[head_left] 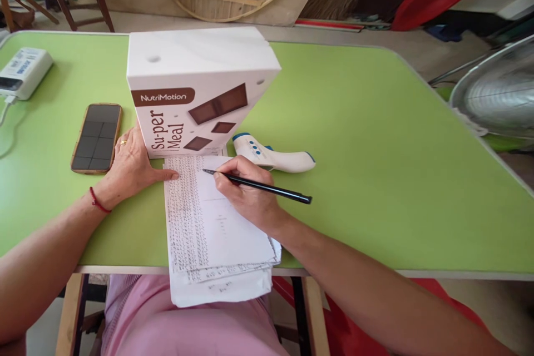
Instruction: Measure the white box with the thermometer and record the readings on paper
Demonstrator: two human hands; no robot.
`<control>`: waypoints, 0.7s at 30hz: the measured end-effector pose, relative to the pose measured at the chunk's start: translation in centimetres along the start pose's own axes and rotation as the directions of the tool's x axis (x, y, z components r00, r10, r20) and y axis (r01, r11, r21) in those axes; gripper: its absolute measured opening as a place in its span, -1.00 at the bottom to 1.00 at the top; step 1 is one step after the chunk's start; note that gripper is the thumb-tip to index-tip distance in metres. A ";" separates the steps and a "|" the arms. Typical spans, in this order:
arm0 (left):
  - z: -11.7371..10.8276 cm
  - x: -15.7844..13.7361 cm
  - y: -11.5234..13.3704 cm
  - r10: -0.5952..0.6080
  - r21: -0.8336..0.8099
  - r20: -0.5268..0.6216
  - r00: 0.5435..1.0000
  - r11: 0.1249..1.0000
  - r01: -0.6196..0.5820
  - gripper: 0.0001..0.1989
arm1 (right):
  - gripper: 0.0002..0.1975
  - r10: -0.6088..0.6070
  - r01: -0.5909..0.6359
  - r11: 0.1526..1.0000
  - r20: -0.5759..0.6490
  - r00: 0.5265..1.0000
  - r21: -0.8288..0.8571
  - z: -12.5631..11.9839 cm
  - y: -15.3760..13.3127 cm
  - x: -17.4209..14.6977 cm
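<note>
A pen (271, 188) is held aslant over a stack of paper (240, 233), which is laid on the near side of a box (202, 86). The tip is brought to the upper part of the top sheet, just right of a densely written strip; whether contact is made cannot be told. Writing is judged to be the step in hand; for the next move, a light, controlled stroke seems to be called for, with the stack kept from slipping. The pen is pinched by the right hand (258, 208) between thumb and bent fingers, and the right arm (354, 272) is slanted in from the near right of the box. The left hand (131, 161) is spread and clasped on nothing: its thumb is laid over the stack's left edge, its fingers beside the box's base. On the bench (396, 150), a thermometer (277, 158) is set just right of that base, a phone (97, 138) left of it.
</note>
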State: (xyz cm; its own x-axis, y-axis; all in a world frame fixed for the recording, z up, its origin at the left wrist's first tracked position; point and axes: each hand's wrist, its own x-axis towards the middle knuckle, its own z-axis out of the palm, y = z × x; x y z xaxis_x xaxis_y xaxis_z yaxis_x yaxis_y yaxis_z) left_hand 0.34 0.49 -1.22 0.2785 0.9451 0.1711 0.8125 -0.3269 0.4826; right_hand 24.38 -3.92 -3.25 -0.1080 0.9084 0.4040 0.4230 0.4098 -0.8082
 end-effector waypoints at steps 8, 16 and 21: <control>-0.1 0.1 -0.1 -0.003 -0.001 0.017 1.000 1.000 0.003 0.13 | -0.86 -0.114 0.111 0.992 -0.038 0.993 -0.065 -0.2 -0.3 -0.2; -0.2 -0.2 0.1 -0.022 -0.031 0.022 1.000 0.999 0.022 0.17 | -0.80 -0.552 0.543 0.698 0.132 0.823 -0.468 -3.7 -1.8 0.1; -0.2 -0.2 0.1 -0.050 -0.014 0.023 0.998 0.999 0.050 0.15 | -0.71 -0.505 0.622 0.359 0.417 0.756 -0.696 -5.2 -2.3 -0.3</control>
State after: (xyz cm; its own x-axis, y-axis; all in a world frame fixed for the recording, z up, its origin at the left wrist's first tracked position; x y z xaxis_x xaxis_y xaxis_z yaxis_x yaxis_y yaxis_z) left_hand 0.29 0.23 -1.06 0.2493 0.9601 0.1271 0.8184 -0.2790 0.5024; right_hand 28.12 -5.52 0.69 -0.6699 0.5150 0.5348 0.7104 0.6541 0.2598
